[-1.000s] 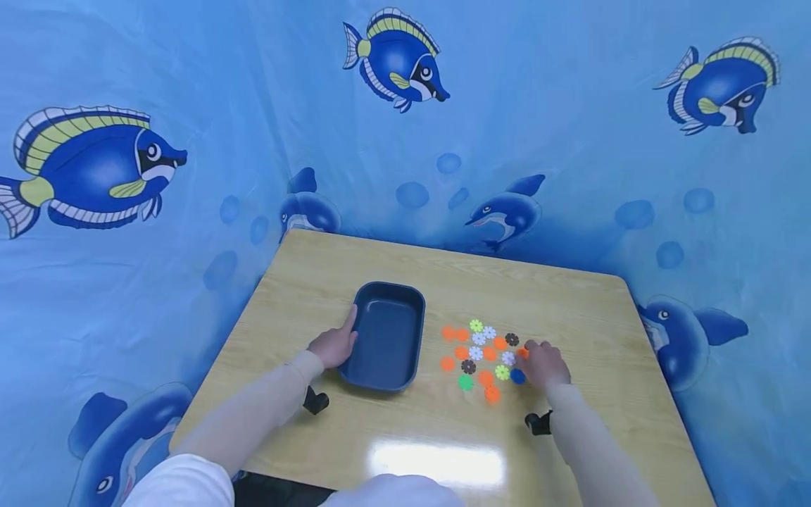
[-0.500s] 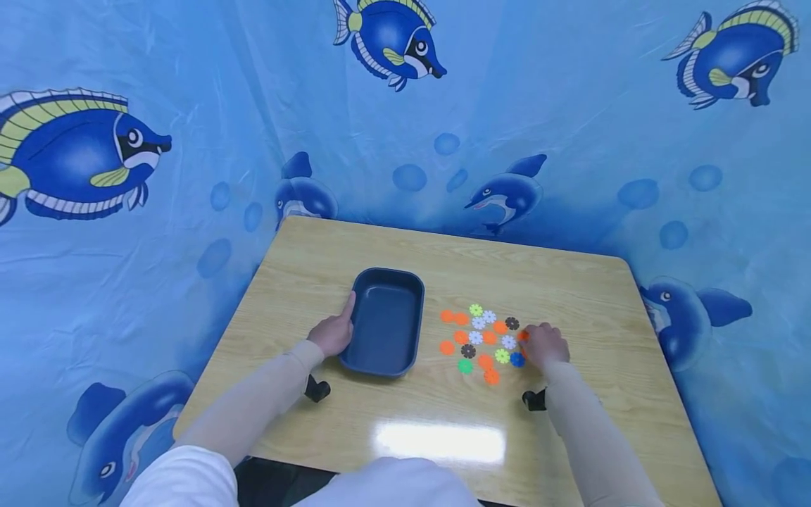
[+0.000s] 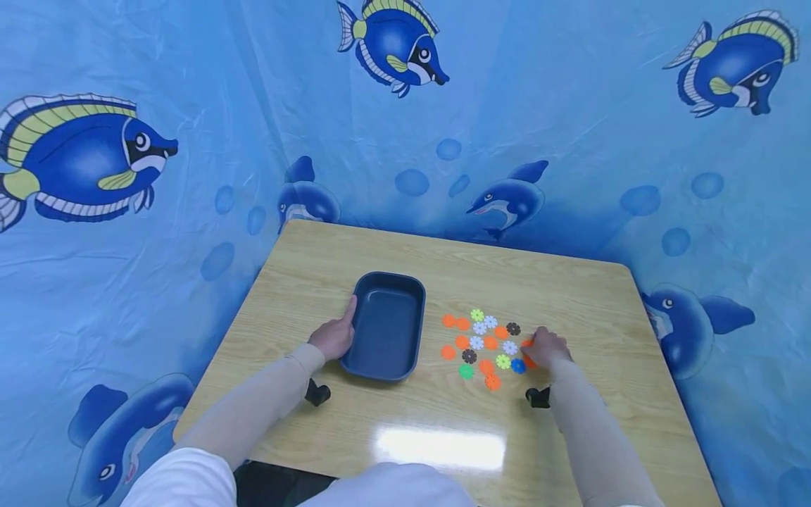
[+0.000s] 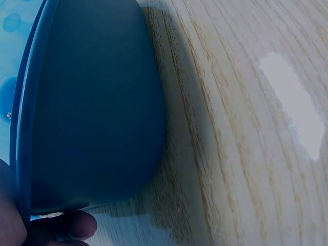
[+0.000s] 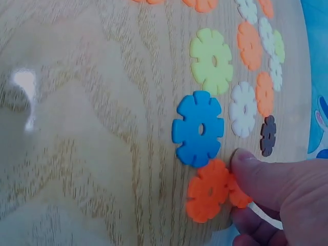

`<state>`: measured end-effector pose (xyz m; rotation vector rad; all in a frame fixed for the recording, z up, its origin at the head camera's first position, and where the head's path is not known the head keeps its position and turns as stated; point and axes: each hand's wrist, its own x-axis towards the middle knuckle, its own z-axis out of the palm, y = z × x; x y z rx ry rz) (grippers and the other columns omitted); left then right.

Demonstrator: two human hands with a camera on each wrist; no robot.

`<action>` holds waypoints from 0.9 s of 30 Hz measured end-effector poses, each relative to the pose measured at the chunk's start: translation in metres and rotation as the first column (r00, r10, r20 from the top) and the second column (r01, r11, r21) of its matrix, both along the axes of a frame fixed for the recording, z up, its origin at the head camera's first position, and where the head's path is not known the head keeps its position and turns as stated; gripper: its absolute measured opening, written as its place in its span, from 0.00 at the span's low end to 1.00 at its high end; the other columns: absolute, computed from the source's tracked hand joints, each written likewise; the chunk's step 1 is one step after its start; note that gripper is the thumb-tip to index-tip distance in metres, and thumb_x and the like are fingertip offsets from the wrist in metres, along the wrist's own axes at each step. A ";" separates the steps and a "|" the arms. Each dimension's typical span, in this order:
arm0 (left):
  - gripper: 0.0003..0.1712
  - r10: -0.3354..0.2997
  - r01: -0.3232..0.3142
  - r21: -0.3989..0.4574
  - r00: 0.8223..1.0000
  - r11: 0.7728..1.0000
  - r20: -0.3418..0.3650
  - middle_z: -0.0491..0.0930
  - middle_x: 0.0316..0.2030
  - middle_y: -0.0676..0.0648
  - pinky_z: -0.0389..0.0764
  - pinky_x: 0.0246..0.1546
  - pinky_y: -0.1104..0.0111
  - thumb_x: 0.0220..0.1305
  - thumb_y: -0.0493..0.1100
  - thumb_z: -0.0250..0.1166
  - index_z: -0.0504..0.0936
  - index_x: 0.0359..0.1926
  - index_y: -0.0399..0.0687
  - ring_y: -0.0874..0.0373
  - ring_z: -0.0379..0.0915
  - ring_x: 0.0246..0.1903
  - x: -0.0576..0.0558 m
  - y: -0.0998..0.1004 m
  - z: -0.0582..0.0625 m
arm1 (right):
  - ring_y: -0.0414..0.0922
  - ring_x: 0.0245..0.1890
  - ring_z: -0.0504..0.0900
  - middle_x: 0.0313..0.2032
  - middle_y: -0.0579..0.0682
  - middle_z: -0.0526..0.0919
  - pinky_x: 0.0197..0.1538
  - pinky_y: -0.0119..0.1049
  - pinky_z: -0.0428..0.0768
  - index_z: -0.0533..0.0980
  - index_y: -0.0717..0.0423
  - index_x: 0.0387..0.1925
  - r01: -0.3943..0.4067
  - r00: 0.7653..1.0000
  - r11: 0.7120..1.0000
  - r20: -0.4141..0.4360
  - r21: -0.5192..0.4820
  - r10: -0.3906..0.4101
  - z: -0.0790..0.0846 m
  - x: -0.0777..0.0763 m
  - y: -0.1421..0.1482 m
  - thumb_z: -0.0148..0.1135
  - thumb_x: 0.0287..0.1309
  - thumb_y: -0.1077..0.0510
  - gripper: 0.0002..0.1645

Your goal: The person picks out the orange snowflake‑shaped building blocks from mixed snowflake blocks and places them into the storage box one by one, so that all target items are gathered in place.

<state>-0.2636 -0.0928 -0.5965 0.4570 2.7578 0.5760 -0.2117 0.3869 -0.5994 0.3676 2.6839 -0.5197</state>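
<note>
the left hand (image 3: 332, 339) grips the dark-blue tray (image 3: 388, 331) by its left rim; the right hand (image 3: 550, 347) pinches an orange notched disc (image 5: 239, 193) at the right edge of the scattered discs (image 3: 491, 343) on the table (image 3: 570, 296).

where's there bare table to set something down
The table is bare between the notched discs and its far edge, and between the right hand and its right edge. It is crowded right of the tray, where they cluster.

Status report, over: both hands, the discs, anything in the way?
Left hand gripping tray. Right hand pinching orange disc. Loose discs lie between right hand and tray.
</note>
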 end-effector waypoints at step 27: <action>0.42 0.032 -0.030 -0.042 0.999 0.999 0.037 0.74 0.19 0.47 0.70 0.24 0.63 0.77 0.44 0.45 0.33 0.82 0.51 0.53 0.71 0.19 0.003 0.002 0.006 | 0.42 0.29 0.85 0.37 0.59 0.85 0.42 0.38 0.87 0.79 0.71 0.39 -0.010 0.996 0.674 0.054 -0.739 0.074 0.078 -0.044 -0.256 0.59 0.63 0.70 0.06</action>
